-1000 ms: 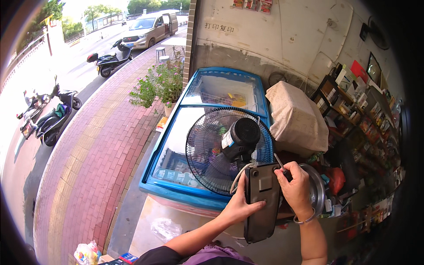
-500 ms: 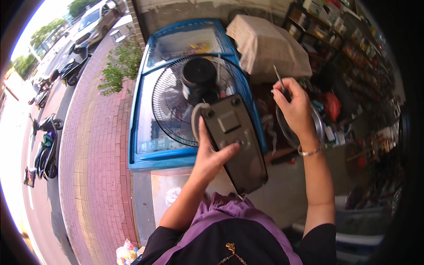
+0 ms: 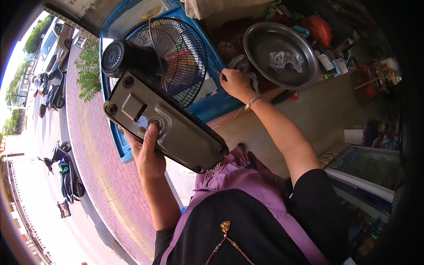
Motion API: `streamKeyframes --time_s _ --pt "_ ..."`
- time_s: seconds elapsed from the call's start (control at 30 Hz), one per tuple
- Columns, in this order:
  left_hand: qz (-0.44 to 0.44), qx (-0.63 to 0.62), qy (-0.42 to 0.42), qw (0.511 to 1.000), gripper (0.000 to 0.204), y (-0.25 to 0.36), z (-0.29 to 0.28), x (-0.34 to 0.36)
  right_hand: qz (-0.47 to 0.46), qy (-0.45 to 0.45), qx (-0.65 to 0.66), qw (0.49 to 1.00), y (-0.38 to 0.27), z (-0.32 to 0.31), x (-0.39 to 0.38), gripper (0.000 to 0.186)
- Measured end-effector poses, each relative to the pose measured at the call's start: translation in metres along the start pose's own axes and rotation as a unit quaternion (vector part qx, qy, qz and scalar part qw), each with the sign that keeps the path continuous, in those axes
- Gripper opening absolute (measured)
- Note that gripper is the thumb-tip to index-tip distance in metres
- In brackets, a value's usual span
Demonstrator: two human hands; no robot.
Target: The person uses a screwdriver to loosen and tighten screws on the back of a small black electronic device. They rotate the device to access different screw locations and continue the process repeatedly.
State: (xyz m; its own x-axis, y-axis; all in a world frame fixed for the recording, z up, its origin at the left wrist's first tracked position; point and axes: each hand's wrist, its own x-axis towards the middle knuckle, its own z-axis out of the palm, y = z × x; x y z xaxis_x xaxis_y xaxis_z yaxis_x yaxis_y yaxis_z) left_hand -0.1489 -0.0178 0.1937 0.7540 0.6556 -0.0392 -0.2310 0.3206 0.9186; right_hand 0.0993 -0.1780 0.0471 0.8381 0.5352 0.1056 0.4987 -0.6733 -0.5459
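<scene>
My left hand (image 3: 149, 157) grips the grey base (image 3: 181, 137) of a black standing fan, its thumb on the underside by a round recessed fitting; the underside has rubber feet and a dark slot. The base is tilted diagonally in front of the fan's motor housing (image 3: 118, 57) and wire guard (image 3: 183, 62), which rest on a blue chest freezer (image 3: 221, 106). A pale cord hangs over the guard. My right hand (image 3: 237, 85), a bangle on its wrist, is closed on a thin screwdriver-like tool (image 3: 216, 72), held right of the base near the guard's edge.
A steel basin (image 3: 251, 44) with crumpled plastic stands beyond my right hand, near a red bag (image 3: 318, 31) and a cloth-covered item (image 3: 205, 9). A glass-topped case (image 3: 362, 172) is at lower right. A plant (image 3: 86, 75), brick pavement and parked scooters (image 3: 66, 172) are at left.
My view has tilted down. The base has swung into a more diagonal angle in my left hand. My right hand has left the base's corner and now points the tool leftward.
</scene>
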Motion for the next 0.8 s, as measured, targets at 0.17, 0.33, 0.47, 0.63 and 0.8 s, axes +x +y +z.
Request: streamKeyframes --time_s 0.17,0.33,0.47,0.63,0.8 --pt "0.018 0.004 0.003 1.000 0.071 -0.004 -0.002 -0.005 -0.018 -0.055 -0.011 0.998 0.015 -0.019 -0.006 0.011" --pt "0.010 -0.014 -0.020 1.000 0.078 -0.002 -0.001 -0.008 -0.027 -0.116 -0.036 0.992 0.006 -0.034 -0.004 0.012" --pt "0.007 -0.022 -0.039 0.999 0.077 -0.001 -0.003 -0.010 -0.035 -0.134 -0.065 0.988 0.001 -0.036 -0.005 0.013" --pt "0.016 -0.037 -0.041 0.998 0.071 -0.001 -0.003 -0.010 -0.042 -0.115 -0.034 0.992 0.008 -0.036 -0.006 0.014" --pt "-0.021 -0.068 -0.069 0.995 0.064 -0.004 -0.004 -0.009 -0.103 0.036 0.195 0.975 -0.004 -0.068 -0.030 0.018"
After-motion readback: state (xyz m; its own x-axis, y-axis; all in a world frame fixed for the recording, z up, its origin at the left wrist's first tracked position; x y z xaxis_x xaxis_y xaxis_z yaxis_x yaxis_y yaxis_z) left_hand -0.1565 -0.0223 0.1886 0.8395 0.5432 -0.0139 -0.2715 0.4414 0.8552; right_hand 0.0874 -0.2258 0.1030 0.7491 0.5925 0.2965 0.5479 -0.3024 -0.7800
